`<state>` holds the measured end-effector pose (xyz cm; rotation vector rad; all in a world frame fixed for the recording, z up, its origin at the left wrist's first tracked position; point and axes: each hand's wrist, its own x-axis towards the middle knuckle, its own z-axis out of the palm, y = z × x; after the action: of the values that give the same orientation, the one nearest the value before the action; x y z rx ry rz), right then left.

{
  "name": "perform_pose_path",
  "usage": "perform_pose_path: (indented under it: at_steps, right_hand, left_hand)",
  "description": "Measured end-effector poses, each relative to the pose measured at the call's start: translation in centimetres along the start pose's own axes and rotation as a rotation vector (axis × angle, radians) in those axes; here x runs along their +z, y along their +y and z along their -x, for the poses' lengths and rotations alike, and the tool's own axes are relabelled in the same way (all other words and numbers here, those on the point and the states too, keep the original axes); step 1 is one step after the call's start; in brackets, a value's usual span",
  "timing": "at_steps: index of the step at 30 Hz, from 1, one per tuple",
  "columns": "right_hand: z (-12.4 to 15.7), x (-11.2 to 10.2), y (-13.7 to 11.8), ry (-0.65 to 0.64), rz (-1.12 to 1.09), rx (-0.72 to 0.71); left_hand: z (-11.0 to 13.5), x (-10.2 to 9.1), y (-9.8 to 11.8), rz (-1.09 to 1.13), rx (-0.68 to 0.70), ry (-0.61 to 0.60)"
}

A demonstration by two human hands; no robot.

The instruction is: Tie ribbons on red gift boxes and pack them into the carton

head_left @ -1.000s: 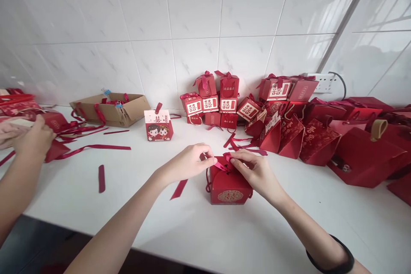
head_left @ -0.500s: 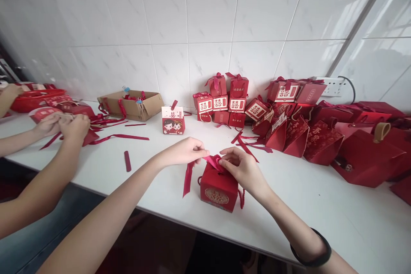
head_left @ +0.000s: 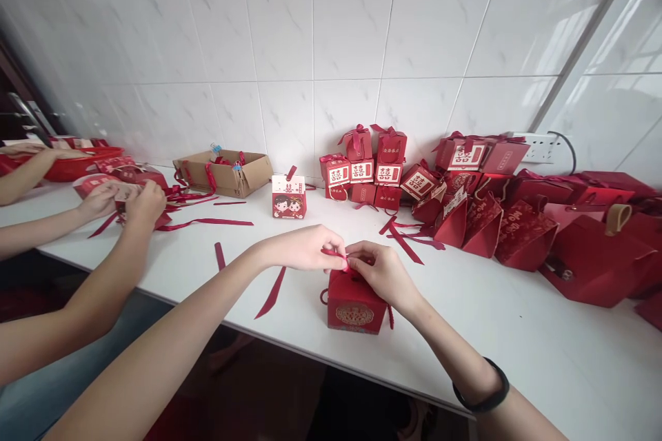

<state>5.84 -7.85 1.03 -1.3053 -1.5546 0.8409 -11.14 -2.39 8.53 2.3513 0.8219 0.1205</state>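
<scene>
A small red gift box [head_left: 356, 310] with a gold round emblem stands upright near the table's front edge, a red cord loop at each side. Over its top, my left hand [head_left: 315, 248] pinches a red ribbon [head_left: 271, 296], whose loose end hangs to the left of the box. My right hand [head_left: 380, 267] is closed at the top of the box, its fingertips on the ribbon and meeting those of my left hand. The ribbon between the fingertips is partly hidden.
Beyond my hands, a white and red box [head_left: 289, 198] stands alone. Stacked red boxes [head_left: 362, 172] and red gift bags [head_left: 522, 231] line the wall. At left are a cardboard tray [head_left: 243, 176], loose ribbons [head_left: 207, 222] and a co-worker's hands [head_left: 142, 203] holding a card-like piece.
My two hands have come together over the box, and the ribbon's loose end has swung out to the left. The view has shifted slightly. At left, the co-worker's hands have raised the card-like piece.
</scene>
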Motion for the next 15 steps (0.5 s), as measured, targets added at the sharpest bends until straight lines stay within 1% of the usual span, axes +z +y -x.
perform_pose_path:
  at_steps: [4, 7, 9, 11, 15]
  right_hand:
    - [0.0, 0.1, 0.1, -0.036, 0.034, -0.017]
    - [0.2, 0.0, 0.4, -0.041, -0.038, 0.008]
    - [0.4, -0.1, 0.7, -0.031, -0.116, 0.026]
    - [0.6, -0.2, 0.9, -0.019, -0.162, 0.035]
    - [0.5, -0.2, 1.3, -0.010, -0.146, 0.022]
  left_hand:
    - [-1.1, -0.5, 0.4, -0.208, 0.025, 0.088]
    - [-1.9, -0.8, 0.7, -0.291, 0.045, 0.077]
    - [-2.3, -0.9, 0.7, -0.288, 0.030, 0.063]
    - [-2.5, -1.0, 0.4, -0.237, 0.024, 0.071]
    - [-2.4, -1.0, -0.2, -0.066, 0.085, 0.076]
